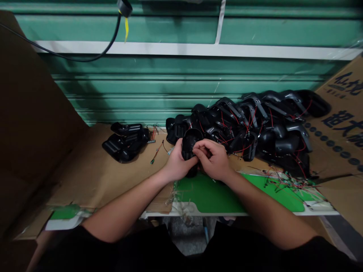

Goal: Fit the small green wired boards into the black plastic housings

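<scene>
A black plastic housing [193,136] with a rounded, hollow top stands in front of me at the middle of the bench. My left hand [178,161] is wrapped round its left side, thumb across the front. Over its right side, my right hand [212,156] has thumb and fingertips pinched together at the opening. Whatever lies between those fingertips is hidden or too small to make out. Just left of my left hand, a small wired circuit board [153,161] rests on the cardboard.
A long heap of black housings with red wires [249,121] stretches along the back right. Loose thin wires [295,185] lie on the green mat [210,192]. More black housings [124,141] sit left. Cardboard boxes [337,117] stand at both sides; a black cable [110,41] hangs above.
</scene>
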Tool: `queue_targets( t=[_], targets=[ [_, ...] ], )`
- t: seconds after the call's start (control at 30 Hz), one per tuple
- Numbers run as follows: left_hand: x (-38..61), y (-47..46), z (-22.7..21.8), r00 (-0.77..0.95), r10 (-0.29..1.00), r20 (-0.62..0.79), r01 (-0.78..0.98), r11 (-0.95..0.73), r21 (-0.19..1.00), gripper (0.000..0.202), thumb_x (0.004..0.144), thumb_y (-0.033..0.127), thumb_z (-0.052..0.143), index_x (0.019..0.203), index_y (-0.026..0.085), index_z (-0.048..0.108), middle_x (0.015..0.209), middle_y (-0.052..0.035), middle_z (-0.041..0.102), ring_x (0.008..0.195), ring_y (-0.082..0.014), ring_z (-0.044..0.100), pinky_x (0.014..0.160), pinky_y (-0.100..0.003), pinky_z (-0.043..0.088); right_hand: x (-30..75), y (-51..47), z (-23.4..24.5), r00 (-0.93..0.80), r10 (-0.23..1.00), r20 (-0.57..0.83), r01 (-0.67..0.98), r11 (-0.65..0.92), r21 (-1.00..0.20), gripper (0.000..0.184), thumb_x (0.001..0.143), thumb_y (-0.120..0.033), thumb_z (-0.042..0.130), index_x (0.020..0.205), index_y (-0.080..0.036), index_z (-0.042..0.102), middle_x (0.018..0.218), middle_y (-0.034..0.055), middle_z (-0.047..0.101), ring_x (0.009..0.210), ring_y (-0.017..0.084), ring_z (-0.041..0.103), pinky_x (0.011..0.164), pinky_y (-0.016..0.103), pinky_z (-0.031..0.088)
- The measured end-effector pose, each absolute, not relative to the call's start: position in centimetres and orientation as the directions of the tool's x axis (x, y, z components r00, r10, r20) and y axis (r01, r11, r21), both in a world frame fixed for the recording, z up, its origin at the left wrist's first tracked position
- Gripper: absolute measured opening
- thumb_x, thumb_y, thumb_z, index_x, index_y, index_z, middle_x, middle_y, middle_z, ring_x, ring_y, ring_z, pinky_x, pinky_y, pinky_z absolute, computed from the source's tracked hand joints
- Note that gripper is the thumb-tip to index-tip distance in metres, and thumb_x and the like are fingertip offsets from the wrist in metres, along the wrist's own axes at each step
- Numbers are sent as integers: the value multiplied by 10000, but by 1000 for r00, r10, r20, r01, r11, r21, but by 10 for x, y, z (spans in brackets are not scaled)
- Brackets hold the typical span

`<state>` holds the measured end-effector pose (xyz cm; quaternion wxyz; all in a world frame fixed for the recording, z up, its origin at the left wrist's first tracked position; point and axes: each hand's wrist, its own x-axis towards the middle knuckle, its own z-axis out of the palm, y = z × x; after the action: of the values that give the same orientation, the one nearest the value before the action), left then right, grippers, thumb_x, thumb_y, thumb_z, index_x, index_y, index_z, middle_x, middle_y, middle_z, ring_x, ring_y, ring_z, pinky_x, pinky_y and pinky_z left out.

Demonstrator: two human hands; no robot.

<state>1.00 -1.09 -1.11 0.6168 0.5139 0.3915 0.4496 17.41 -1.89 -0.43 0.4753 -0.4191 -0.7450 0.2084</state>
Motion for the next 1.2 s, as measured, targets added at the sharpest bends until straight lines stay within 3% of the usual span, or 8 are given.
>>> queue_targets(
  t=[0.1,0.33,0.73,0.97,1.1,1.2],
  targets=[
    [10,-12,-10,279,960,-12,-150,56,987,659,677,320,856,1167,139,454,1016,-14,592,859,-40,600,740,-170,561,172,-20,-4,-181,807,562,442,577,-687,133,1033,-277,627,944,-199,688,735,9,519,669,145,481,640,312,402],
    [10,-13,-6,287,957,-44,-169,96,981,670,651,329,855,1135,152,427,972,1,574,810,-44,590,694,-193,563,171,-20,-7,-176,792,584,450,592,-668,112,1039,-256,627,962,-198,684,751,8,524,679,142,489,644,310,407],
    [8,-13,3,274,957,-91,-226,156,962,712,552,212,868,1102,140,422,933,34,561,809,-16,568,702,-129,517,170,-16,-16,-211,688,694,407,707,-578,45,1012,-147,643,1012,-188,662,813,10,543,728,131,518,666,287,422],
    [7,-13,4,355,922,-155,-298,269,916,714,655,418,864,1169,172,432,983,5,582,738,-88,628,638,-295,617,178,-10,-12,-285,637,716,448,750,-487,61,1027,-140,597,1052,-188,625,864,21,573,728,128,544,668,282,434],
    [7,-11,0,326,936,-135,-276,231,933,685,670,400,868,1190,148,499,1041,-24,589,847,-76,615,696,-263,640,181,-7,-13,-295,622,725,452,759,-468,70,1031,-131,577,1058,-182,616,873,28,578,748,134,546,688,289,440],
    [7,-9,0,323,937,-134,-267,226,937,620,694,378,837,1176,139,527,1011,-25,600,829,-76,619,703,-254,635,183,-6,-13,-302,624,721,456,759,-466,65,1034,-135,571,1053,-180,614,882,36,586,759,143,549,700,302,447]
  ],
)
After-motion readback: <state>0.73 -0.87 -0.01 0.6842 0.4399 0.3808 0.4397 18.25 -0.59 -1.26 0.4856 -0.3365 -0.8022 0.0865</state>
